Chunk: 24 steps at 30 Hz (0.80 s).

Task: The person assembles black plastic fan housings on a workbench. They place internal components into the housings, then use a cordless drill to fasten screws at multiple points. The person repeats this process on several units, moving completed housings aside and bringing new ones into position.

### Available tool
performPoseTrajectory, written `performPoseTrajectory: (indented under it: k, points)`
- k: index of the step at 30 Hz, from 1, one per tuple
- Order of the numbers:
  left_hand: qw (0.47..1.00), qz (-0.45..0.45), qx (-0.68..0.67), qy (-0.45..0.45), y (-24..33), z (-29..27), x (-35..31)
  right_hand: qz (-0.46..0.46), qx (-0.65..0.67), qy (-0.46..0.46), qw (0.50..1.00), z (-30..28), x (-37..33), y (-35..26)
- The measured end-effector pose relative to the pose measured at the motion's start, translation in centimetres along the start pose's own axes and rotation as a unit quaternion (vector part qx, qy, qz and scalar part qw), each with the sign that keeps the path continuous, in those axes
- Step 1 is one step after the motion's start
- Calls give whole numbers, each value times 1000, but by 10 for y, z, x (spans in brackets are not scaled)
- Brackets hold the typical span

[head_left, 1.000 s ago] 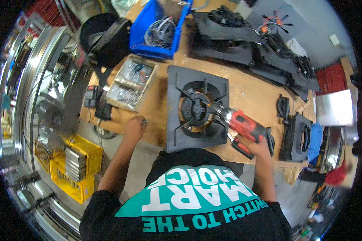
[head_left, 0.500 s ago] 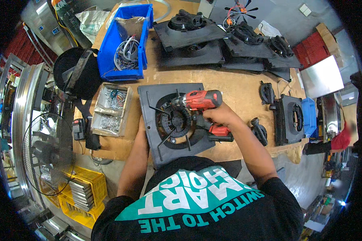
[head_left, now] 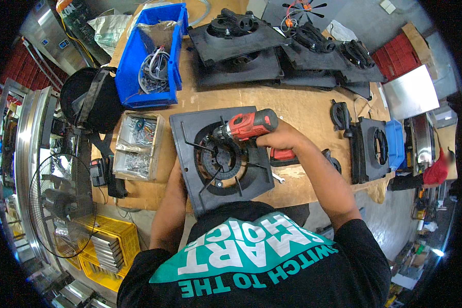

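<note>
A black square gas stove top (head_left: 184, 131) with pan supports and a round burner (head_left: 206, 165) stands in front of my chest, somewhat tilted. My right hand (head_left: 280, 136) is wrapped round the grip of a red and black cordless drill (head_left: 247, 126). The drill's nose points left, over the far side of the burner. Along the stove top's left edge comes my left forearm (head_left: 170, 205); my left hand (head_left: 178, 172) goes behind that edge, with its fingers hidden. A small wrench (head_left: 278, 178) lies on the table beside the stove top.
Left of the stove top is a divided box of screws (head_left: 133, 170), with a blue bin of wires (head_left: 178, 54) beyond. More black stove tops (head_left: 236, 43) are piled at the back. Another burner assembly (head_left: 369, 151) stands right. A fan (head_left: 61, 197) is at left; a person in red (head_left: 436, 169) is far right.
The drill has shifted slightly left and up, its rear end tipped higher. The stove top has turned and tilted a little, and the wrench beside it now shows.
</note>
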<state>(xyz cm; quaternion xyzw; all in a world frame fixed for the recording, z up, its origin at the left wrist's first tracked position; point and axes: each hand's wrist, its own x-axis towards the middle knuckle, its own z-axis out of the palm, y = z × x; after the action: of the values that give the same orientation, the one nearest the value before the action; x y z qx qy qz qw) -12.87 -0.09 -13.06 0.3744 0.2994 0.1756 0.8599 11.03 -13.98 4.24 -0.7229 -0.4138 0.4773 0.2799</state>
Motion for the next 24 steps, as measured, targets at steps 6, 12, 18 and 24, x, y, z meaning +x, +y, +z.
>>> performPoseTrajectory:
  k: [6, 12, 18, 24]
  points:
    - [1000, -2, 0, -1, 4, 1, -1, 25, -2, -16, 1000, -3, 7, 1]
    - [1000, -1, 1, -2, 5, 1, -2, -27, 4, -6, 1000, 1, 7, 4]
    - [1000, 1, 2, -7, 6, 1, -1, 22, 9, -8, 1000, 1, 9, 6]
    - [1000, 1, 0, -12, 3, -1, -2, 9, -19, -4, 1000, 0, 7, 1]
